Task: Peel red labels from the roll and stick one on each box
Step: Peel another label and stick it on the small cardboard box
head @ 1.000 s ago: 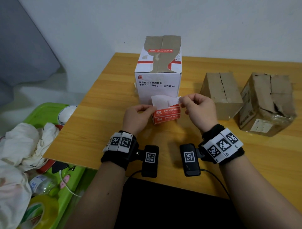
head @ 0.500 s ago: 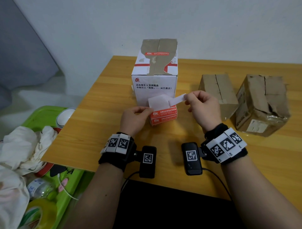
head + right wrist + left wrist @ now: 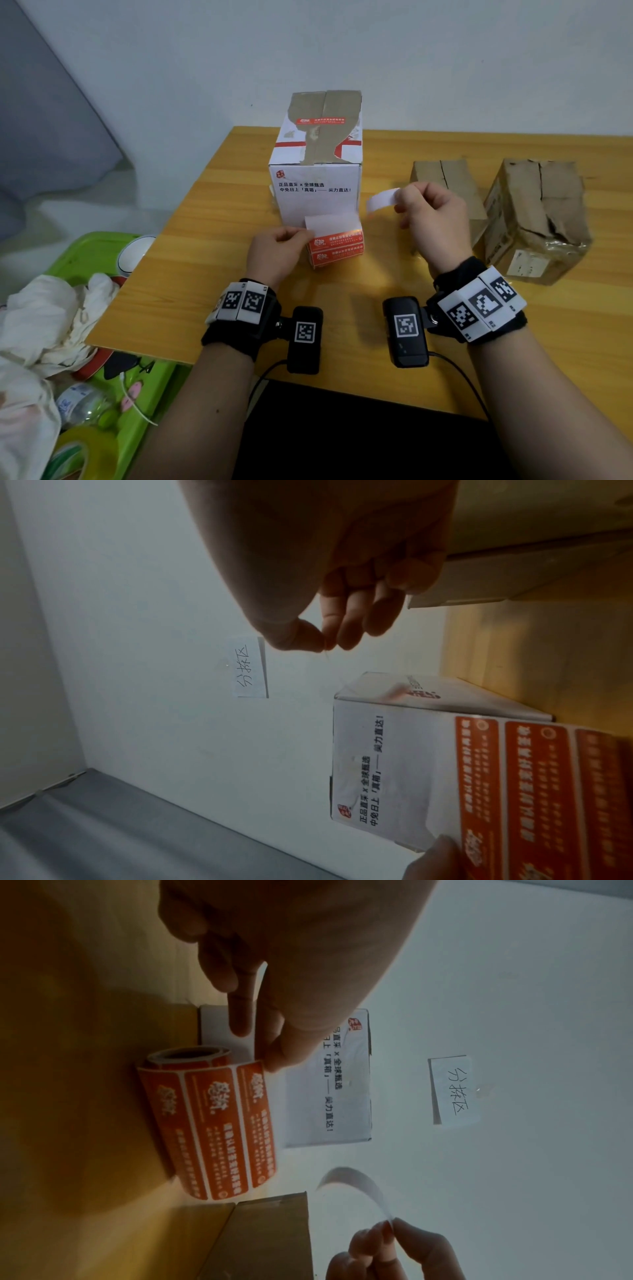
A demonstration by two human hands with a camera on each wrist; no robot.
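A roll of red labels (image 3: pixel 337 248) lies on the wooden table (image 3: pixel 212 240) in front of a tall white box (image 3: pixel 318 192). That box carries one red label (image 3: pixel 320 120) on its top. My left hand (image 3: pixel 303 234) pinches the roll's bare white backing strip (image 3: pixel 330 222). To the right, my right hand (image 3: pixel 399 202) pinches a peeled label (image 3: pixel 380 201), held free in the air with its pale back showing. Two brown cardboard boxes (image 3: pixel 445 192) (image 3: pixel 537 219) stand right of my right hand, with no red label visible on them. In the left wrist view the roll (image 3: pixel 209 1123) shows several red labels.
A green tray (image 3: pixel 85 253) with crumpled cloth (image 3: pixel 51 318), a bottle and a tape roll sits below the table's left edge. A white bowl (image 3: pixel 133 253) is beside that edge. A handwritten paper note (image 3: pixel 452 1089) is stuck on the wall behind.
My right hand has pulled the label clear of the backing strip and moved it right, away from the roll. My left hand keeps holding the strip by the roll.
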